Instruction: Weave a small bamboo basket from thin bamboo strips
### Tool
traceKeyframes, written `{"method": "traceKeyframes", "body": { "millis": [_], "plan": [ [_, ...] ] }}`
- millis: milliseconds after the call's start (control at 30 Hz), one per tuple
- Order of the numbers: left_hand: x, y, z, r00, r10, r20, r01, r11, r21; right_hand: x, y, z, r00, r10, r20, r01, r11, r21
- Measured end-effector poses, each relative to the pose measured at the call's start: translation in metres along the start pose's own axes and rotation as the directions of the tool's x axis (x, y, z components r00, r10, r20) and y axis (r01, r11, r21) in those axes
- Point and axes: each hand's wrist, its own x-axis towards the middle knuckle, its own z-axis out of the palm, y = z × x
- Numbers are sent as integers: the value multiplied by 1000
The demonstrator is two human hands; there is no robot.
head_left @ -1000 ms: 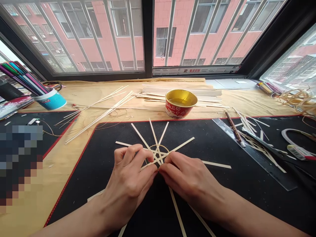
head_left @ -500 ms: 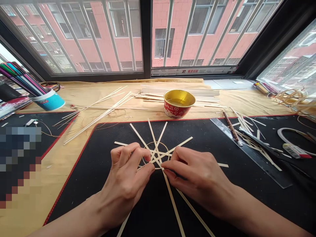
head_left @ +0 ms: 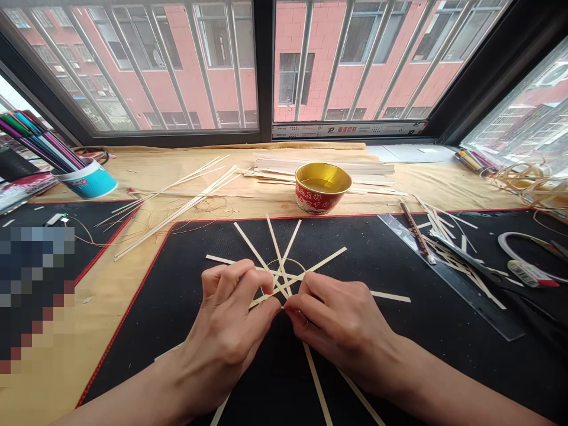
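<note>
Flat pale strips, which look like bamboo, cross each other in a star on the black mat. A thin pale ring lies around the crossing. My left hand pinches the ring's near side between thumb and forefinger. Close beside it, my right hand pinches the same near part, its fingertips almost meeting the left thumb. Both hands cover parts of the strips and the ring's sides. Several strip ends stick out past the hands, towards the window and towards me.
A red bowl with a gold inside stands behind the mat, liquid in it. At right lie a clear ruler, a pencil, scissors and cut strips. Loose strips and a blue pen cup are at left.
My right hand has moved slightly left, closer to my left hand, and now pinches the ring's near edge. My left hand has barely shifted.
</note>
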Motion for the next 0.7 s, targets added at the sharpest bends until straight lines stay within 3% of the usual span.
{"method": "traceKeyframes", "body": {
  "millis": [167,433,700],
  "plan": [
    [1,-1,-4,999,-31,18,30,999,39,-1,4,2,998,31,46,-33,998,47],
    [2,-6,-8,964,-211,-163,221,974,44,-2,10,5,988,65,141,-84,988,131],
    [1,-4,-8,973,-181,-141,194,978,81,0,12,4,983,45,179,-63,994,93]
  ]
}}
